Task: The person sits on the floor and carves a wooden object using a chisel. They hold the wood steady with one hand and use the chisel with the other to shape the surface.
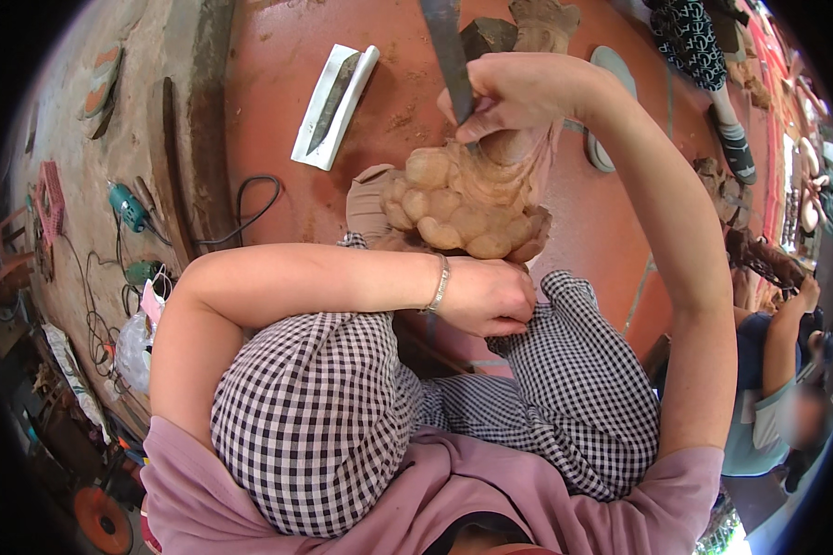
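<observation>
A light-brown wooden carving (453, 199) covered with rounded lumps lies on the red floor in front of my knees. Above its far side, my right hand (500, 92) pinches the near end of a long, dark, flat blade-like strip (446, 46), which points away from me. Whether the strip is a file or a blade is unclear. My left hand (491, 296) is curled closed at the carving's near edge, beside my checked trouser knee. What its fingers hold, if anything, is hidden.
Left of the carving, a second dark strip (335, 100) lies on folded white paper (315, 153). A wooden beam (178, 166), green power tool (128, 207) and cables are farther left. A slipper (611, 111) is at right. Another person (773, 398) sits at far right.
</observation>
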`<state>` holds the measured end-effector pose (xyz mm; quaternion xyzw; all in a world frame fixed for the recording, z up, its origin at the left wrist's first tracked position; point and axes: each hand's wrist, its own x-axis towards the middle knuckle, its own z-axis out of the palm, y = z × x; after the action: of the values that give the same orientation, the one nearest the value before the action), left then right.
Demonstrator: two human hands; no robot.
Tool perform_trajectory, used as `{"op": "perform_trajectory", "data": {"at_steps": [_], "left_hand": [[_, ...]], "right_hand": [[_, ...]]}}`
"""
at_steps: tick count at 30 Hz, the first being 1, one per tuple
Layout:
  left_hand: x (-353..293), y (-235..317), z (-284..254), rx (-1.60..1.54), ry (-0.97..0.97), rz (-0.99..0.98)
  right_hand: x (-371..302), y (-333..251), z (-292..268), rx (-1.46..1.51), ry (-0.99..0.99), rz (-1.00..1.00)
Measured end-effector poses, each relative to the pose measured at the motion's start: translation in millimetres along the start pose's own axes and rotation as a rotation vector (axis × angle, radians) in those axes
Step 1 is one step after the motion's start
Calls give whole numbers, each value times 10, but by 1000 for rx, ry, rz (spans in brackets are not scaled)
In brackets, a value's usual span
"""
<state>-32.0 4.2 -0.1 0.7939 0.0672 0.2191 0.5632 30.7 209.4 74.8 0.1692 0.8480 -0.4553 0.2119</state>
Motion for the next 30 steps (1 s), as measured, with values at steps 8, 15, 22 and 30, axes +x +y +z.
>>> {"op": "perform_trajectory", "data": {"at_steps": [8,15,22,30], "left_hand": [[-6,-4,10,-4,7,4],[-20,-19,18,7,2,-11],[-40,-25,43,-17,11,-13],[-36,-10,37,32,7,-18]], "right_hand": [[-34,-81,-19,-37,1,81],[-42,149,78,41,-12,23],[-329,192,176,554,459,-39],[-798,257,960,890,892,91]]}}
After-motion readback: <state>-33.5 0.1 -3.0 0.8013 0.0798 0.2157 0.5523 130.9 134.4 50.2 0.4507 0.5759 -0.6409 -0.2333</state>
